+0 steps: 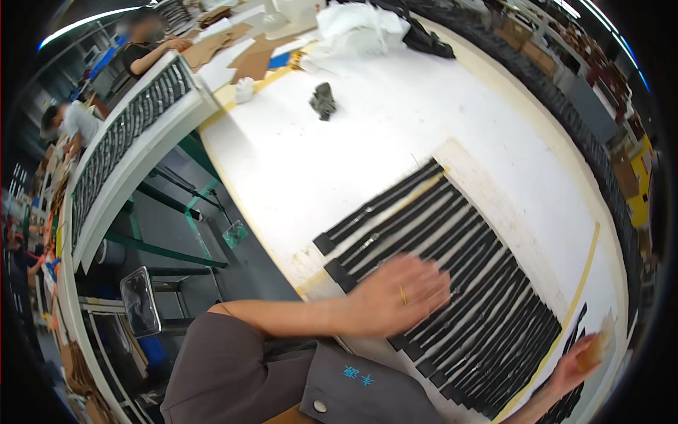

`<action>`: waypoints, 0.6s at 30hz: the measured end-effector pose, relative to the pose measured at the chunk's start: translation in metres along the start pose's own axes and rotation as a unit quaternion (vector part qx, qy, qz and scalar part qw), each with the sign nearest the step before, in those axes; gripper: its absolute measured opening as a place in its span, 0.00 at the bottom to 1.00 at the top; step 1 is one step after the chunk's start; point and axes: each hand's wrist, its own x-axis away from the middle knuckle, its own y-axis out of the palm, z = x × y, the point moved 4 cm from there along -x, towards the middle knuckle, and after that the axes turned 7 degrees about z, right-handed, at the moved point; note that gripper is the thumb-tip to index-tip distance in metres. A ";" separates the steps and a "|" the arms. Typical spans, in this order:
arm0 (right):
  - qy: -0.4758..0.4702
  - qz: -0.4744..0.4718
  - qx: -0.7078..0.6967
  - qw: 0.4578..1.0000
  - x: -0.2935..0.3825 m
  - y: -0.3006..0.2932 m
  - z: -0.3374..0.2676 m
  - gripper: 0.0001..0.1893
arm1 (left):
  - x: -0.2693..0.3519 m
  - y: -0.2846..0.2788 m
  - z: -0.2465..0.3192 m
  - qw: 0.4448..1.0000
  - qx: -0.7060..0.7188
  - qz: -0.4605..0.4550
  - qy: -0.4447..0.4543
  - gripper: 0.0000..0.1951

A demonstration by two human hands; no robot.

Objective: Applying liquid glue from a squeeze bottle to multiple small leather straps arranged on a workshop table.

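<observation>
Many narrow black straps lie side by side on the white worktable, with small metal-looking fittings along them and wider black tabs at their near ends. Over the straps is my left hand, blurred, a ring on one finger, its fingers extended; whether it touches them I cannot tell. At the right, beyond a yellow tape strip, my right hand is closed around a yellowish block, perhaps a sponge. More black strips lie beside that hand.
A crumpled dark cloth and a small white object lie farther up the table. White plastic sheeting and brown pieces are at the far end. A stool stands left of the table. Two people work at the left.
</observation>
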 end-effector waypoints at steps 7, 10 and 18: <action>-0.029 0.099 0.002 0.995 0.056 -0.021 0.018 0.29 | -0.014 -0.066 -0.287 0.888 -0.315 0.107 -0.317 0.49; -0.013 0.133 -0.040 0.990 0.071 -0.005 0.051 0.27 | 0.004 -0.060 -0.356 0.869 -0.315 0.018 -0.381 0.44; -0.027 0.194 0.038 0.980 0.061 0.037 0.102 0.25 | -0.017 -0.063 -0.312 0.903 -0.087 0.108 -0.406 0.30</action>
